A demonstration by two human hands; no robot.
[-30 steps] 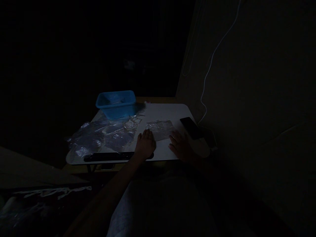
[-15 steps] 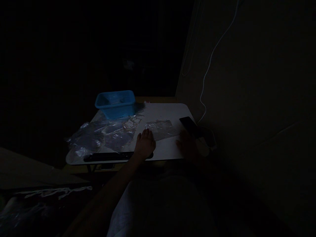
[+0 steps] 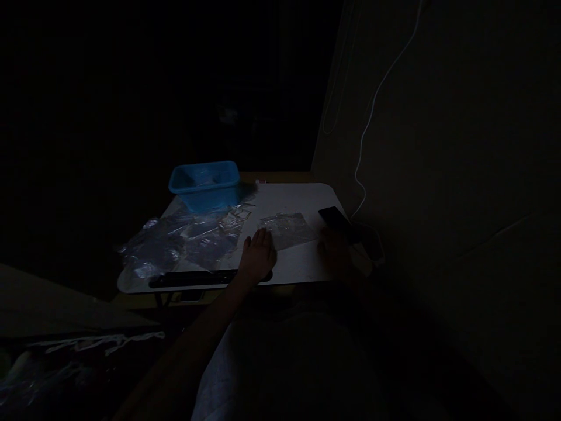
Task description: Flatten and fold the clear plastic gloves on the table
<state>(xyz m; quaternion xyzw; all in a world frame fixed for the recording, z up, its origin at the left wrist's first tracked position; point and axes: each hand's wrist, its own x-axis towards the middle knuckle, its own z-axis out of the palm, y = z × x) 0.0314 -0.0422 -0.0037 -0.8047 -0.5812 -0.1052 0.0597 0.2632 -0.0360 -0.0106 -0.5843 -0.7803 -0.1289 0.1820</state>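
Note:
Dim light covers the scene. My left hand (image 3: 258,255) lies open and palm down on the white table (image 3: 291,196), its fingers at the left edge of a flat clear plastic bag (image 3: 291,230). Close to that bag's right side is my right hand (image 3: 335,252), a dark shape whose fingers are too dark to make out. Just beyond it lies a dark phone (image 3: 335,218). More crumpled clear plastic (image 3: 210,242) spreads over the left part of the table.
A blue basket (image 3: 210,197) stands at the table's back left. Along the front edge runs a black strip (image 3: 193,279). A white cable (image 3: 363,140) hangs down the wall on the right.
My right hand has moved slightly to the right, away from the flat bag. My left hand stays where it was.

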